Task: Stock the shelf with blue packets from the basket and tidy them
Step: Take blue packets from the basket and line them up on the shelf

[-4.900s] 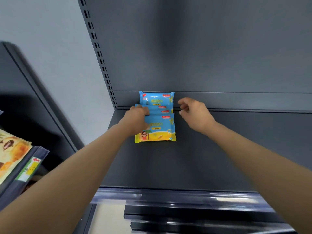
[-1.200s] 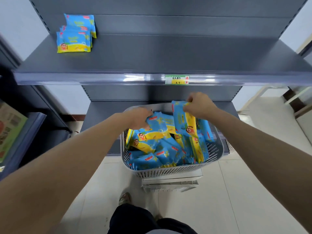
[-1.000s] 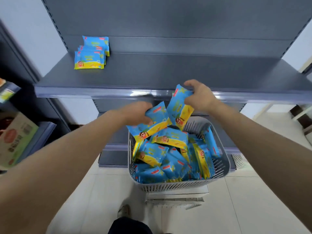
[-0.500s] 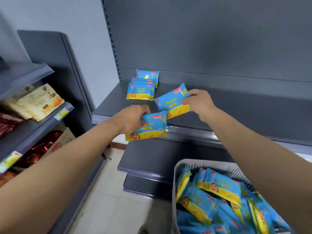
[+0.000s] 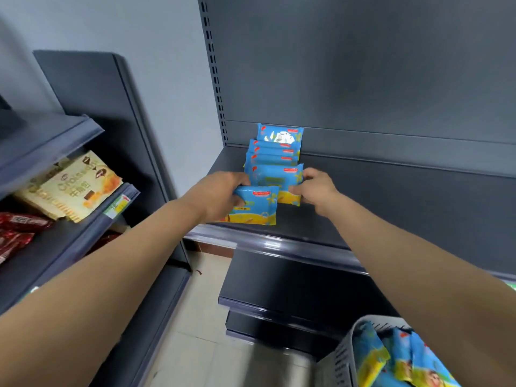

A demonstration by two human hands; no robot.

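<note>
A row of blue packets [image 5: 275,152] lies overlapped at the back left of the dark grey shelf [image 5: 391,208]. My left hand [image 5: 217,196] grips a blue and yellow packet [image 5: 257,208] at the front of that row. My right hand [image 5: 317,188] pinches the right edge of another blue packet [image 5: 275,178] laid just behind it. The grey basket [image 5: 346,356] at the bottom right holds several more blue packets [image 5: 396,358].
A neighbouring shelf unit on the left carries yellow snack bags [image 5: 69,185] and red packs [image 5: 16,230]. The shelf's front rail [image 5: 273,243] runs below my hands. Lower shelves [image 5: 279,297] and a tiled floor [image 5: 201,344] lie beneath.
Both hands have carried their packets from above the shelf's front edge onto the shelf, up against the row. The view has swung left and closer, pushing the basket to the corner.
</note>
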